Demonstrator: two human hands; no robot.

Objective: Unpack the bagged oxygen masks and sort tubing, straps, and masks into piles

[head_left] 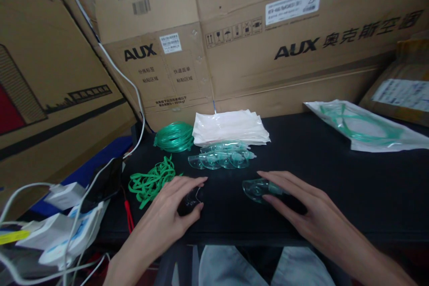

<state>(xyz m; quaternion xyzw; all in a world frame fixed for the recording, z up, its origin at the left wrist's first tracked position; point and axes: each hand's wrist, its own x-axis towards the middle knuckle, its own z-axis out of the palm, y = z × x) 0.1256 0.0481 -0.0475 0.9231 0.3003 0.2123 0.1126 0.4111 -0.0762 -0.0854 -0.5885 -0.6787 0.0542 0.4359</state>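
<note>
On the black table, my right hand (306,196) has its thumb and fingers around a clear green oxygen mask (254,189), which lies at the table surface. My left hand (176,205) is curved, with thumb and fingertips apart, beside small clear shiny pieces (195,195) partly hidden by the hand; their kind is unclear. Beyond both hands, several similar clear masks (223,159) lie overlapping in rows. Green elastic straps (152,181) form a tangled pile left of my left hand. A coil of green tubing (174,136) sits behind them.
White plastic bags (231,127) are stacked behind the masks. A bagged set of green tubing (362,127) lies at the right. Large cardboard boxes (241,67) wall off the back. A power strip (73,232) with chargers, white cables (136,87) and a dark phone (105,181) crowd the left.
</note>
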